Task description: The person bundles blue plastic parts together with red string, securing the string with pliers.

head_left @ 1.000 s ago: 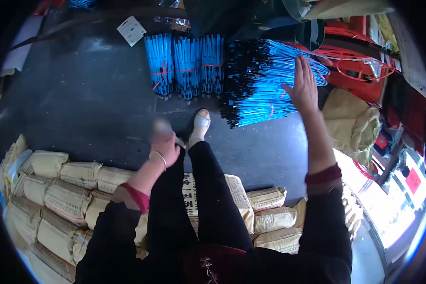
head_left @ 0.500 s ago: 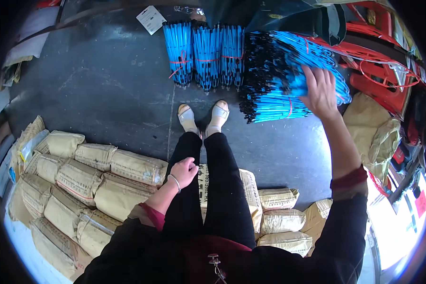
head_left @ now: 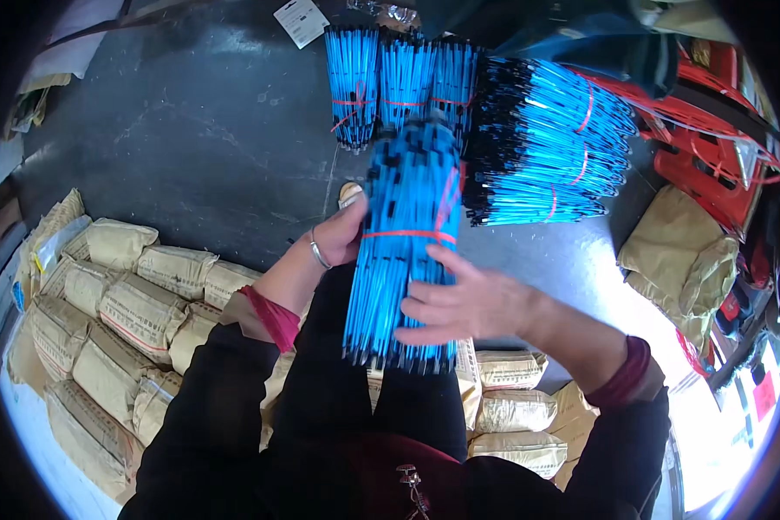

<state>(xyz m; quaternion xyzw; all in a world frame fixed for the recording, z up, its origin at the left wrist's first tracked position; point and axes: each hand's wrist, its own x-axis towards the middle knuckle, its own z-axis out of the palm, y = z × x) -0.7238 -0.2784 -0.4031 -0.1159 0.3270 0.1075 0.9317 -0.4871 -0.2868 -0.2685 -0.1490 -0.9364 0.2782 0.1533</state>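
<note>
A thick bundle of thin blue rods with black ends [head_left: 381,290] is held up in front of my legs, nearly upright, with a red tie around its middle. My left hand [head_left: 345,232] grips its left side, its fingers partly hidden behind the rods. Across the lower right of the bundle, my right hand [head_left: 472,299] is closed with its fingers on the front. Beyond it, three similar tied bundles [head_left: 353,78] stand side by side on the floor. To their right lies a pile of blue bundles [head_left: 555,143], stacked sideways, with red ties around them.
Rows of brown paper sacks [head_left: 139,308] lie at the left, and more sacks [head_left: 516,412] lie behind my legs. A white card [head_left: 302,22] rests on the dark floor [head_left: 208,130] at the far side. Red frames [head_left: 702,178] and a crumpled brown sack [head_left: 676,247] stand at the right.
My right hand has come back from the pile with a bundle, now in front of me. My left hand has risen from my leg and taken hold of it too.
</note>
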